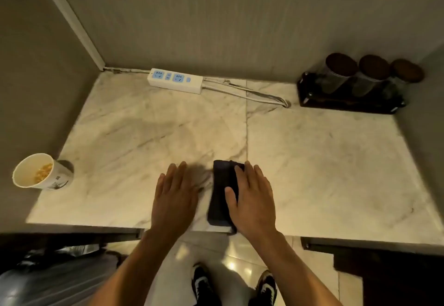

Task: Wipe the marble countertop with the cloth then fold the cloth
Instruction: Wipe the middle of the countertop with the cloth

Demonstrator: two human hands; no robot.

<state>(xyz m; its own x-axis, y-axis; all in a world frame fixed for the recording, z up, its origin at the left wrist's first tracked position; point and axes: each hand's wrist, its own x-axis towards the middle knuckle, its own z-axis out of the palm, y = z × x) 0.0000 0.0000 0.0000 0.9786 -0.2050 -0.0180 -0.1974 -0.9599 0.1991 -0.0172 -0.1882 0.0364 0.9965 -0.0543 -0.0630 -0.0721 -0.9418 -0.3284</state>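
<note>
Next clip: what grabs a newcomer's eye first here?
Two bare hands at the near edge of the pale marble countertop: the right hand flat on a folded dark cloth, the left hand spread beside it. Far left, a white paper cup lies tipped.

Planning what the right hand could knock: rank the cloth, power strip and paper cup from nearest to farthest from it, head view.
1. Cloth: under the right hand, at the front edge.
2. Power strip: by the back wall.
3. Paper cup: far left edge.
</note>
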